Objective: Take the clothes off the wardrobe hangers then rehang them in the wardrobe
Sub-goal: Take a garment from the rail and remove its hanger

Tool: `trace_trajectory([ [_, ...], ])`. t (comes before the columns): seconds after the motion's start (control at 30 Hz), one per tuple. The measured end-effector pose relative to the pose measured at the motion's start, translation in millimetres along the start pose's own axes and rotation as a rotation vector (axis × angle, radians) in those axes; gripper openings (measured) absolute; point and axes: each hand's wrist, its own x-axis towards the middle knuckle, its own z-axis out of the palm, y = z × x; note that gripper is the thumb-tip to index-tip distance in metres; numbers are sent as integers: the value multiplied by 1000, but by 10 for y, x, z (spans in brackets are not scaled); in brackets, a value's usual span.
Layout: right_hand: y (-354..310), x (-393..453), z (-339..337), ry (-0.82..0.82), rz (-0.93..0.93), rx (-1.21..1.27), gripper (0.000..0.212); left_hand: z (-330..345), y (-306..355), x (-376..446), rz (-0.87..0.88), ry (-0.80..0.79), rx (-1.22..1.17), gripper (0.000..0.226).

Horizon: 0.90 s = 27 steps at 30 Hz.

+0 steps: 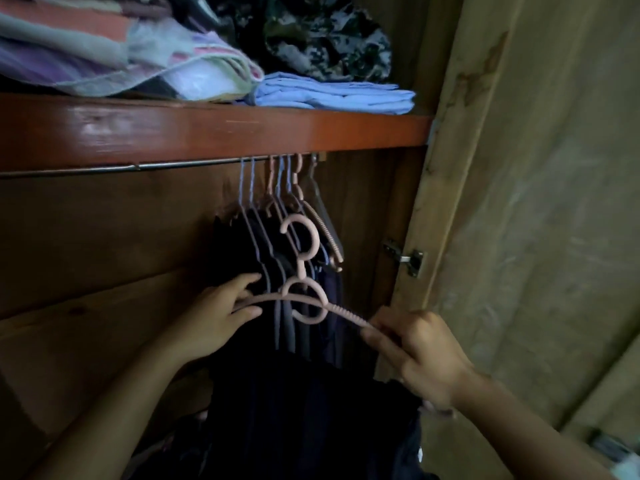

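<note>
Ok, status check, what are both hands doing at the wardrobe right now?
Left hand and right hand each grip an end of the pink hanger. Hook below the rail. Dark clothes hang behind.

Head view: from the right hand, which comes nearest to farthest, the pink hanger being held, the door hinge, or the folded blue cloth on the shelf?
1. Pink hanger: its ribbed end is pinched by the right hand.
2. Door hinge: just above, on the wardrobe's right side.
3. Folded blue cloth: high up on the shelf.

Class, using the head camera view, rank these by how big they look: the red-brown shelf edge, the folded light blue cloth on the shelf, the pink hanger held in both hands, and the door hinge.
1. red-brown shelf edge
2. folded light blue cloth
3. pink hanger, looks nearly as big as the cloth, and it is nearer the camera, so that order is unsure
4. door hinge
</note>
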Motion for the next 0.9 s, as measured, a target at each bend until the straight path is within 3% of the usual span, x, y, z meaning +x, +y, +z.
trace_trajectory([
  [0.13, 111, -469, -321, 12, 75, -9, 19, 331, 335, 47, 142, -77, 42, 7],
  [0.27, 221, -928, -655, 51, 253, -65, 21, 676, 843, 110, 273, -99, 27, 17],
  [0.5, 312, -1818, -1322, 218, 581, 25, 20, 1347, 1672, -110, 349, -67, -316, 18],
  [0.9, 235, -3256, -1775, 418, 846, 68, 19, 2444, 2700, -422, 366, -204, -616, 39],
])
